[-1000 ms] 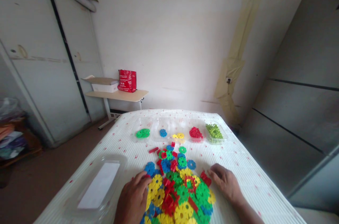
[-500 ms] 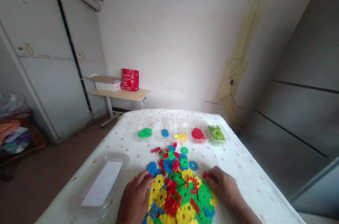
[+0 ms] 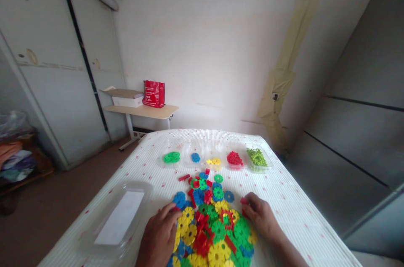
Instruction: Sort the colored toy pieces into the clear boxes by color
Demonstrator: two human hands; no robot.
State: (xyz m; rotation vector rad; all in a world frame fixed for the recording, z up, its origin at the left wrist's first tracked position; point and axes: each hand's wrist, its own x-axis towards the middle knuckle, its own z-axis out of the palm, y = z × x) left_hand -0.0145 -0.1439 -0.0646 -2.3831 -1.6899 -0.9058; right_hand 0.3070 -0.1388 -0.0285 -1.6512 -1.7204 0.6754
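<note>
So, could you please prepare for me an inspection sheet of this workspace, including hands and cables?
Surface: white tablecloth with red spots.
Pieces: mixed red, yellow, green and blue plastic pile; beyond it, five clear containers, contents grouped by colour.
Clutter: clear plastic tray with white sheet, left of the pile.
Hands: right hand holds a red piece; left hand at the pile's left edge, grip unclear.
Cables: nothing seen.
Surroundings: side table with red bag and box; wall socket.
</note>
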